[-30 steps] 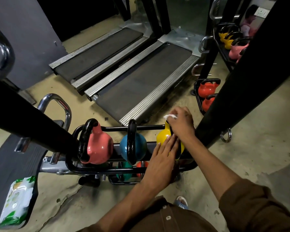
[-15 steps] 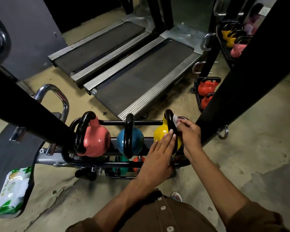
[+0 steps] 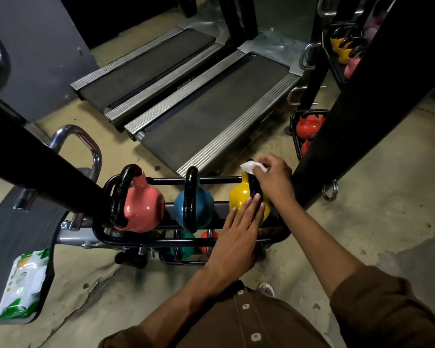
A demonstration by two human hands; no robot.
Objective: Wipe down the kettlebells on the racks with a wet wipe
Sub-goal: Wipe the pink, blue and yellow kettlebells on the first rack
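Three kettlebells stand in a row on the black rack: a pink kettlebell, a blue kettlebell and a yellow kettlebell, each with a black handle. My right hand pinches a white wet wipe against the top of the yellow kettlebell's handle. My left hand lies flat, fingers together, on the near side of the yellow kettlebell. A lower shelf holds a teal kettlebell and a red one, mostly hidden.
A green and white wet wipe pack lies on a dark bench at lower left. Two treadmills stretch behind the rack. A thick black post rises at right, with red kettlebells on another rack behind it.
My right hand has slid the wipe up from the side of the yellow kettlebell's handle to its top. My left hand has stayed on the yellow kettlebell.
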